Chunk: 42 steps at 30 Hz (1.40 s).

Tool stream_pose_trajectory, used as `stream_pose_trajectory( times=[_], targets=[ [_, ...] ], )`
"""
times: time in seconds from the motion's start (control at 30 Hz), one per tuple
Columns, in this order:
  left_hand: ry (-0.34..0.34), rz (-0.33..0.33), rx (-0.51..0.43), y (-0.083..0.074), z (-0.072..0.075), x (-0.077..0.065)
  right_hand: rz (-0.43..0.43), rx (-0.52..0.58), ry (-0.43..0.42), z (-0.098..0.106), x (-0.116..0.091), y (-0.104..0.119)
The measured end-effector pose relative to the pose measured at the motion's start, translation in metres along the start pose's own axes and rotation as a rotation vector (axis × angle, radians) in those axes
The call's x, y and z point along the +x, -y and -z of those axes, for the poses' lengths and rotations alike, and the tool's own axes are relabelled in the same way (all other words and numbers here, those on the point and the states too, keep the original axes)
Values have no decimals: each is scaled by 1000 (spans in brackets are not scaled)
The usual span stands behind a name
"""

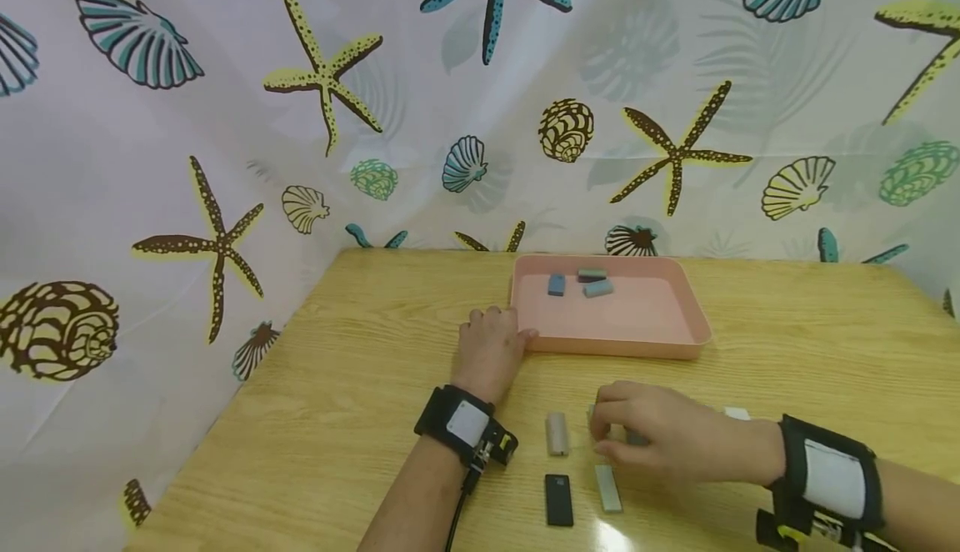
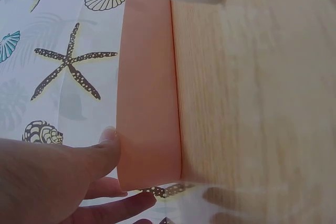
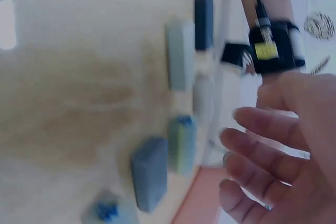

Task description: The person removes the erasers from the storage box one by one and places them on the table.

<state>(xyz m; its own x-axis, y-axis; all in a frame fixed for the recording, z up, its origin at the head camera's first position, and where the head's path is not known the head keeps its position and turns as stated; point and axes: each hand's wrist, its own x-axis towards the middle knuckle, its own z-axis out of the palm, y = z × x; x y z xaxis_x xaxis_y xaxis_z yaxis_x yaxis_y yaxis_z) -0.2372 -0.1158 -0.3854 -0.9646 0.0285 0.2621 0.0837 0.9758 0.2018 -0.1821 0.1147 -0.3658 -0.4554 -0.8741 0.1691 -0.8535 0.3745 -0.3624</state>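
On a wooden worktop, the left grip rests, fingers apart, at the near left corner of a pink tray holding small blocks. The right grip, loosely bent with thumb apart, hovers over loose pieces.

Readable text: you can make out none | black block: you get a small pale mark near its upper end, too tiny to read | yellow-green block: you see a blue mark on its end, too blurred to read | pale block: you see another blue mark, also illegible
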Motion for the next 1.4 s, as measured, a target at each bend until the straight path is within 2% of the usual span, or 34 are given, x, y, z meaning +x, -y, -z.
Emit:
stream_pose_trajectory(
  times=[0.1, 0.27, 0.33, 0.57, 0.73, 0.93, 1.1, 1.4],
  targets=[
    [9, 7, -3, 1, 0, 0, -32, -24, -80, 9, 9, -9],
    [8, 16, 4, 1, -1, 1, -82, -125, -240, 19, 24, -32],
    [8, 16, 3, 1, -1, 1, -126, -130, -268, 23, 29, -41],
    [4, 14, 4, 1, -1, 0, -303, -135, -250, 31, 38, -72],
    [-2, 14, 8, 0, 0, 0, -346, -193, -251, 34, 45, -91],
    [0, 18, -2, 1, 0, -1, -442, -156, -223, 35, 57, -106],
    [10, 25, -1, 1, -1, 0, -444, -140, -233, 36, 67, -118],
    [-4, 27, 19, 1, -1, 0, -483, -234, -214, 36, 79, -139]
  ],
)
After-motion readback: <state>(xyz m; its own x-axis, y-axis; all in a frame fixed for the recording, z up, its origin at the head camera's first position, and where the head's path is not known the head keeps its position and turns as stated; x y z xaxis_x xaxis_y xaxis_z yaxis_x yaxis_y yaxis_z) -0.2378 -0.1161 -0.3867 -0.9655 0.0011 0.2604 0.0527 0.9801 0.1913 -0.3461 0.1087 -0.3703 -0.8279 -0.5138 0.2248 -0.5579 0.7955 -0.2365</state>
